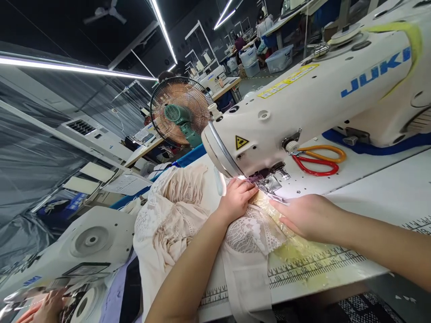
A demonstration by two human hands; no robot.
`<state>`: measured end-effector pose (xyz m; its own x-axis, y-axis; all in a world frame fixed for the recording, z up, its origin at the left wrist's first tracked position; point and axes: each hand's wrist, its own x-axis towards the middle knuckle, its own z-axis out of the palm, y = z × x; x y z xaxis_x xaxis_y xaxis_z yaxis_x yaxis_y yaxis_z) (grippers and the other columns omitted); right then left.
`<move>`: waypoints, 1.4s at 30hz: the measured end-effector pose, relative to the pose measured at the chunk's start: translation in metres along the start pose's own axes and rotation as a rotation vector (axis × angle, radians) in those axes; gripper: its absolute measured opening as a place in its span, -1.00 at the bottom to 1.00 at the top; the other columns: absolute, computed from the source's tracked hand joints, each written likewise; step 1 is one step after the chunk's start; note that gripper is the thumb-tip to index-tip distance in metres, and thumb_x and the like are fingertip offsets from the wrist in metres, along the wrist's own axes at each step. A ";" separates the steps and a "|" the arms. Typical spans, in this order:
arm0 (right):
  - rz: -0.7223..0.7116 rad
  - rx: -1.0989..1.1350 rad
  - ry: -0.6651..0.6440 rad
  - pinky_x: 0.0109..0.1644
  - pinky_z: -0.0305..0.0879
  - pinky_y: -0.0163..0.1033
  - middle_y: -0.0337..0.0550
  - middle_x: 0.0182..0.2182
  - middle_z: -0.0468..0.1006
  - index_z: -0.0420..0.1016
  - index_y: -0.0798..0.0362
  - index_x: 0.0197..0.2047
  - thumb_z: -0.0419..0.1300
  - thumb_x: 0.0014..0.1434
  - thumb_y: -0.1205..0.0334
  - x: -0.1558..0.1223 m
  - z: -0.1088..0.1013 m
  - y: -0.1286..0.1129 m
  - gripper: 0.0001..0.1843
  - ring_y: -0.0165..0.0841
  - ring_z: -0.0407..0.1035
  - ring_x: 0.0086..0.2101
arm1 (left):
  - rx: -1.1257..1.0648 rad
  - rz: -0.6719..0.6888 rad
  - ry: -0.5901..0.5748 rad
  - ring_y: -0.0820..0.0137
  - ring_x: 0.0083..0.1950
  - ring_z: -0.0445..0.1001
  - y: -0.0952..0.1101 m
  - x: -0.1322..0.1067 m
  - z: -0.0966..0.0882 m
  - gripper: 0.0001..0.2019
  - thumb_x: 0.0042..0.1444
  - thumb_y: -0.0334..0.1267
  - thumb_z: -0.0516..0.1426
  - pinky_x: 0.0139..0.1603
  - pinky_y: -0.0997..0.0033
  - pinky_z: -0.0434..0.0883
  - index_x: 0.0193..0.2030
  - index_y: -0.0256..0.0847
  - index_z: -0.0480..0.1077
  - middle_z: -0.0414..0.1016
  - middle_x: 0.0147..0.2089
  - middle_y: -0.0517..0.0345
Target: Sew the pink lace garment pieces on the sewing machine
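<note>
A white JUKI sewing machine [323,85] lies across the table, its presser foot [267,184] down on cream lace fabric [175,211]. My left hand [235,199] rests on the lace just left of the foot, fingers curled and pinching the cloth. My right hand [308,215] lies flat on the pale yellow sheer part of the fabric [296,249], fingers stretched toward the foot. The rest of the garment is bunched to the left.
Scissors with orange and red handles [318,159] lie behind the needle on the white table [387,188], which has printed rulers along its front edge. A standing fan [182,112] is behind. Another person's hand [43,309] shows at a second machine [90,242], lower left.
</note>
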<state>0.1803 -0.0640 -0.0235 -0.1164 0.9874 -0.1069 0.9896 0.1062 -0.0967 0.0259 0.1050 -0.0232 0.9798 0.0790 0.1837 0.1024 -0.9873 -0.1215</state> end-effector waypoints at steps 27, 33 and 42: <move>-0.060 0.737 0.259 -0.29 0.37 -0.15 -0.01 -0.30 0.45 0.36 0.15 0.06 -0.12 0.27 0.04 -0.043 0.022 -0.059 -0.52 -0.24 0.39 -0.32 | -1.033 -0.679 0.269 0.55 -0.55 0.18 0.043 -0.009 -0.018 -0.86 0.00 -0.25 0.02 -0.52 0.55 0.16 -0.48 -0.22 0.12 0.19 -0.57 0.32; 0.002 0.533 0.261 -0.48 0.29 -0.14 -0.12 -0.49 0.36 0.31 0.11 0.15 -0.17 0.25 0.00 -0.030 0.020 -0.067 -0.44 -0.20 0.35 -0.47 | -0.837 -0.808 0.368 0.52 -0.54 0.19 0.041 -0.013 -0.006 -0.89 0.06 -0.31 -0.03 -0.48 0.53 0.17 -0.45 -0.20 0.09 0.17 -0.57 0.32; 0.181 0.610 0.226 -0.45 0.13 -0.23 -0.22 -0.56 0.43 0.33 0.00 -0.55 -0.08 0.17 0.03 -0.023 0.013 -0.048 -0.62 -0.30 0.31 -0.50 | -0.312 -0.550 -0.258 0.34 -0.31 0.39 0.054 -0.017 -0.032 -0.52 0.03 -0.45 0.02 -0.34 0.44 0.25 0.11 0.00 0.26 0.35 -0.18 0.09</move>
<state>0.1345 -0.0934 -0.0290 0.1327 0.9907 0.0298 0.7593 -0.0823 -0.6455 0.0091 0.0455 -0.0019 0.8132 0.5724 -0.1049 0.5804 -0.7848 0.2172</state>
